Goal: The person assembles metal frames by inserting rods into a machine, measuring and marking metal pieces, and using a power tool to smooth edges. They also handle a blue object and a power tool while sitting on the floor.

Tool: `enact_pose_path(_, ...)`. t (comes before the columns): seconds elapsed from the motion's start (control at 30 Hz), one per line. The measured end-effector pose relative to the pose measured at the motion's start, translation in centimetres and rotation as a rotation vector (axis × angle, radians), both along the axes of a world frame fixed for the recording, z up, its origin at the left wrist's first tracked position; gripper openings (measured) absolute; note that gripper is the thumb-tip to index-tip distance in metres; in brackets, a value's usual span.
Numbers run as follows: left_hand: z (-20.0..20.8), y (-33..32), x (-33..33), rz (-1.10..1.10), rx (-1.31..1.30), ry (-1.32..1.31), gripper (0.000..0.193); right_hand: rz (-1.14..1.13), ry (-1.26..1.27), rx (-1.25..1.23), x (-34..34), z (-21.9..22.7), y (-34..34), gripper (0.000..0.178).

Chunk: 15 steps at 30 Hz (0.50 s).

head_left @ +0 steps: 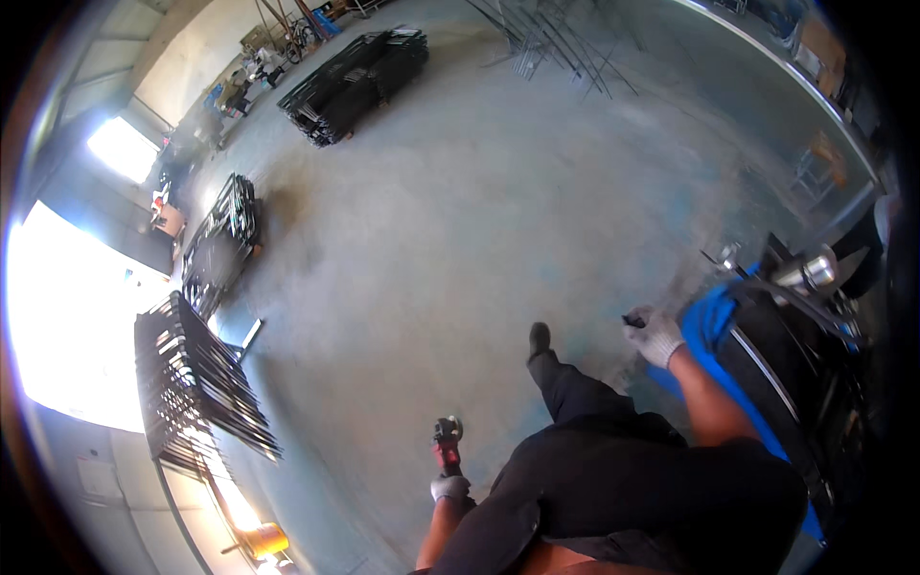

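Observation:
My left hand (448, 487), in a pale work glove, is closed round the rear of a red and black angle grinder (448, 448). The grinder's head points away from me, above the floor. My right hand (657, 338), in a similar glove, is held out to the right with its fingers closed on a small black object (632, 321). Too little of that object shows to name it. Just right of this hand stands a blue-edged bench or cart (711, 321) with dark metal parts on it.
Stacks of black metal frames stand at the far left (350, 81) and along the left side (222, 244). Dark bars (206, 383) hang on a rack by the bright doorway. Thin rods (561, 43) lie at the back. A yellow drum-shaped thing (268, 540) is at lower left.

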<state>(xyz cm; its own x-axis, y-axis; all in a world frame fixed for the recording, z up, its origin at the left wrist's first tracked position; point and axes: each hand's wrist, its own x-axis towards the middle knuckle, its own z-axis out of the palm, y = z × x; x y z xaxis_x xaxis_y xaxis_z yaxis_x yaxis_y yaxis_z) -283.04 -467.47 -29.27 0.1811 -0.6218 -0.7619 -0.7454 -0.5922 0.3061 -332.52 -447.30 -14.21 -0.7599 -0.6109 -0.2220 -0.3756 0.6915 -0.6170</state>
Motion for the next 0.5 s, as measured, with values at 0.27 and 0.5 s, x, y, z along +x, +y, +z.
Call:
enact_pose_path(0.27,5.1,-18.9,-14.0,-0.122,-0.129,-0.024,0.022,0.078,-0.038,-0.057,-13.7,-0.9,-21.4,0.028)
enact_pose_path(0.5,2.6,-31.6,-27.5,-0.139,-0.107,0.046,0.025,0.227,-0.02,-0.208,-25.5,2.2,-42.8,0.024)
